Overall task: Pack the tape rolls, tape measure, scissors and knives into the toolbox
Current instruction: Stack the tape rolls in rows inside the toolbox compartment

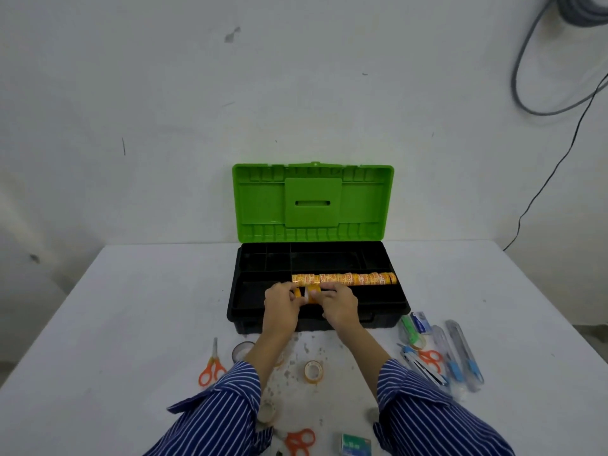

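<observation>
The black toolbox (pixel 399 306) stands open with its green lid (pixel 312 202) upright. A row of orange tape rolls (pixel 345 278) lies in its front tray. My left hand (pixel 281 306) and my right hand (pixel 339 304) meet over the tray's front, both gripping small orange tape rolls (pixel 311 292). On the table lie orange scissors at the left (pixel 212 366), at the right (pixel 431 358) and near the front edge (pixel 299 441). Loose tape rolls (pixel 313 370) sit between my arms. Utility knives (pixel 460 353) lie at the right.
A white table (pixel 138 317) stands against a white wall. A small green-and-white box (pixel 355 444) lies at the front. Packets (pixel 416 325) rest beside the toolbox's right corner. Grey cables (pixel 539 93) hang on the wall at the upper right.
</observation>
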